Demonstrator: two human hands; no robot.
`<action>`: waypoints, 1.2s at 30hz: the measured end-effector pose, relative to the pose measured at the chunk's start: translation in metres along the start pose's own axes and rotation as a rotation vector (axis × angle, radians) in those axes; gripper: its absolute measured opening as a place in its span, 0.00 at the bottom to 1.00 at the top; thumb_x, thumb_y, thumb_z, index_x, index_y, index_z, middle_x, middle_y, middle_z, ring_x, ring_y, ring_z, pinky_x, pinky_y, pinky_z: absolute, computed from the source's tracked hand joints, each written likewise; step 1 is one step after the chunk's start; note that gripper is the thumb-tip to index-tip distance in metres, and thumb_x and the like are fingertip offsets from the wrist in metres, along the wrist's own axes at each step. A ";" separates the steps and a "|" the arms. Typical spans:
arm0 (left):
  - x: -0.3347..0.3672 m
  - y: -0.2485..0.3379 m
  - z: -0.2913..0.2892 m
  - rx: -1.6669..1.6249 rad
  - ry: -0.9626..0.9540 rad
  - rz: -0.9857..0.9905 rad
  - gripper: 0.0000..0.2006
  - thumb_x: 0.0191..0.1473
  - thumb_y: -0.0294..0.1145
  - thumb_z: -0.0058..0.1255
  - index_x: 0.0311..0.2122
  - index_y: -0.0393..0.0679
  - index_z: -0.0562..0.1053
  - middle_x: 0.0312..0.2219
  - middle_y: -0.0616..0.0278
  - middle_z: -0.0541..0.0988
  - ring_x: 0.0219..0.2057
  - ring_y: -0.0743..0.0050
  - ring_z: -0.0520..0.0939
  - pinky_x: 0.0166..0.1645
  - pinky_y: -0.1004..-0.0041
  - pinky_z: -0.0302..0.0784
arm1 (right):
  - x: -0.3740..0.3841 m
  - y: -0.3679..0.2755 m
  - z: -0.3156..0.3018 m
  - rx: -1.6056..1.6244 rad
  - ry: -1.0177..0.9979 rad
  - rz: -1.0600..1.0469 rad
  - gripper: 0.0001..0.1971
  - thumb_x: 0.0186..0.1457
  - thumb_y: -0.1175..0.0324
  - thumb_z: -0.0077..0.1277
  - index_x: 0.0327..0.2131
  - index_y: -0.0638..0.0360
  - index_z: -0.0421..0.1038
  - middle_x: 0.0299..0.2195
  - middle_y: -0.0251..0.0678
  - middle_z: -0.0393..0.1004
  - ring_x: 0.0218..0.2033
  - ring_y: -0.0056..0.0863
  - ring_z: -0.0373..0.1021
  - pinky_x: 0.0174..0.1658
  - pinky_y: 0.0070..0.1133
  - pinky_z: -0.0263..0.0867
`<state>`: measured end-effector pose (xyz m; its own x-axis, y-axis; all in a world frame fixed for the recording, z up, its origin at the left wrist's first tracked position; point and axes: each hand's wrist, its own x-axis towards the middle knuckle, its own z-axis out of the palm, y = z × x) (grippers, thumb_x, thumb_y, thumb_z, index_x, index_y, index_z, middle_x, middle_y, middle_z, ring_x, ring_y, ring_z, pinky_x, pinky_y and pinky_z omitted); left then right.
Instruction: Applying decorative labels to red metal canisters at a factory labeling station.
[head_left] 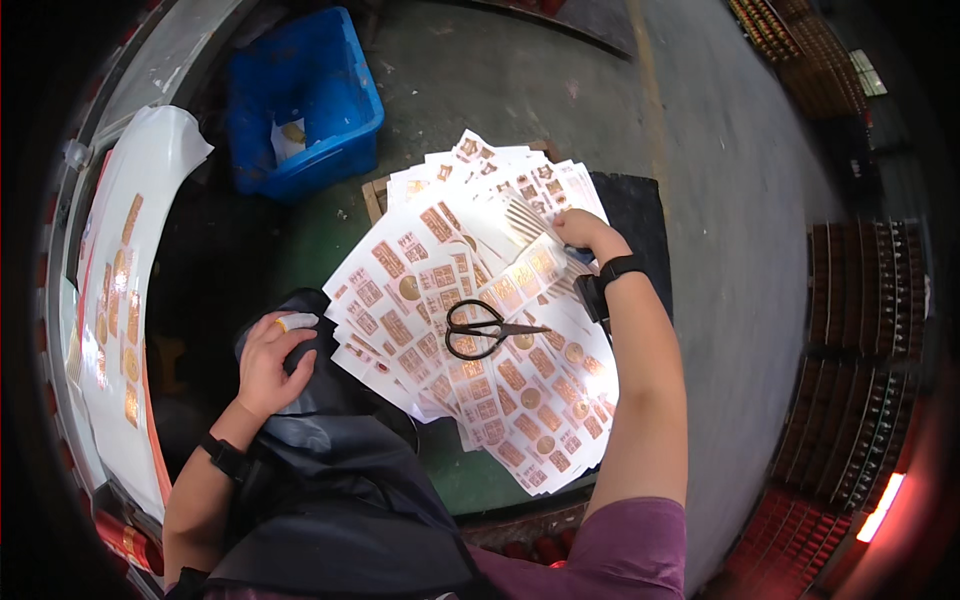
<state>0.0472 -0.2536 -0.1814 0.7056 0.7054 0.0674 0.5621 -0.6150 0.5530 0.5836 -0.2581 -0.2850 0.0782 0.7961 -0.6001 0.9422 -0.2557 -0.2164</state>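
A fanned pile of white sheets (520, 440) printed with gold and reddish-brown labels lies in front of me. Black-handled scissors (478, 329) rest on the pile, blades pointing right and closed together. My right hand (588, 232) is over the pile's far right part, fingers curled in. A small dark blue thing (579, 255) shows under it; what the fingers grip is hidden. Close to that hand lie a strip of gold labels (522, 276) and a striped piece (526, 218). My left hand (270, 362), a whitish wrap on one finger, rests with fingers apart on my dark apron (330, 470).
A blue plastic bin (362, 95) with paper scraps inside stands on the floor at the far left. Left of me hangs a large curved printed sheet (125, 300). Racks of dark and red items (865, 290) line the right side. A dark board edge (635, 205) shows beneath the pile.
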 end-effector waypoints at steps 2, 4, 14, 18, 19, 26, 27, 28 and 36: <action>-0.001 -0.003 -0.001 0.004 0.005 -0.008 0.12 0.43 0.28 0.55 0.36 0.40 0.76 0.43 0.56 0.79 0.48 0.48 0.75 0.52 0.59 0.70 | 0.011 0.004 0.002 0.042 0.031 0.050 0.14 0.54 0.63 0.47 0.40 0.60 0.75 0.35 0.50 0.78 0.38 0.43 0.75 0.43 0.30 0.68; -0.001 -0.004 0.000 -0.011 0.017 -0.010 0.11 0.42 0.29 0.56 0.35 0.40 0.77 0.41 0.56 0.79 0.46 0.49 0.76 0.52 0.59 0.70 | 0.020 0.013 0.006 0.085 0.055 0.128 0.14 0.52 0.69 0.50 0.44 0.56 0.72 0.37 0.46 0.78 0.40 0.40 0.74 0.43 0.29 0.68; 0.002 -0.007 0.000 -0.011 0.002 -0.028 0.12 0.42 0.29 0.57 0.35 0.41 0.77 0.40 0.56 0.79 0.47 0.49 0.75 0.51 0.58 0.71 | -0.059 -0.063 -0.010 -0.191 -0.124 -0.077 0.14 0.55 0.66 0.45 0.41 0.60 0.75 0.40 0.49 0.77 0.42 0.46 0.74 0.45 0.34 0.68; 0.009 -0.003 0.005 -0.025 -0.007 -0.003 0.12 0.41 0.29 0.57 0.35 0.40 0.77 0.40 0.55 0.79 0.47 0.49 0.75 0.51 0.57 0.70 | -0.092 -0.094 -0.010 -0.158 -0.067 -0.125 0.14 0.55 0.67 0.42 0.40 0.63 0.74 0.42 0.49 0.76 0.43 0.46 0.73 0.45 0.33 0.68; 0.009 -0.003 0.006 -0.036 -0.012 0.001 0.12 0.41 0.29 0.57 0.35 0.40 0.77 0.40 0.55 0.79 0.47 0.49 0.75 0.51 0.57 0.70 | -0.091 -0.091 -0.016 -0.157 -0.067 -0.121 0.14 0.55 0.67 0.42 0.40 0.63 0.74 0.42 0.49 0.76 0.43 0.46 0.73 0.45 0.33 0.68; 0.006 -0.001 0.005 -0.049 -0.018 -0.001 0.13 0.41 0.29 0.55 0.36 0.41 0.77 0.41 0.54 0.79 0.48 0.48 0.75 0.52 0.58 0.70 | -0.035 -0.023 -0.040 0.589 -0.321 0.224 0.21 0.58 0.54 0.48 0.46 0.59 0.75 0.35 0.31 0.78 0.34 0.22 0.69 0.39 0.22 0.67; 0.007 0.000 0.005 -0.053 -0.023 0.004 0.13 0.41 0.29 0.56 0.36 0.41 0.77 0.41 0.54 0.79 0.48 0.48 0.75 0.52 0.58 0.70 | -0.018 -0.002 -0.024 0.494 -0.236 0.120 0.20 0.56 0.54 0.50 0.45 0.59 0.76 0.35 0.33 0.78 0.34 0.25 0.71 0.39 0.24 0.68; 0.009 -0.001 0.007 -0.060 -0.027 0.009 0.13 0.41 0.29 0.56 0.36 0.40 0.77 0.41 0.55 0.79 0.48 0.48 0.75 0.52 0.58 0.70 | -0.004 0.013 -0.014 0.395 -0.151 0.018 0.19 0.54 0.55 0.52 0.43 0.58 0.76 0.35 0.35 0.79 0.34 0.28 0.72 0.39 0.26 0.68; 0.006 -0.008 0.003 -0.060 -0.013 -0.021 0.13 0.41 0.29 0.56 0.35 0.40 0.77 0.40 0.55 0.79 0.47 0.49 0.75 0.51 0.58 0.70 | 0.042 0.001 -0.003 0.085 -0.046 0.035 0.14 0.45 0.68 0.57 0.37 0.61 0.73 0.34 0.45 0.78 0.36 0.36 0.74 0.41 0.28 0.68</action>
<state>0.0486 -0.2459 -0.1881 0.6996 0.7131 0.0451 0.5502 -0.5779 0.6027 0.5885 -0.2231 -0.3083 0.0942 0.7605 -0.6425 0.9082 -0.3301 -0.2575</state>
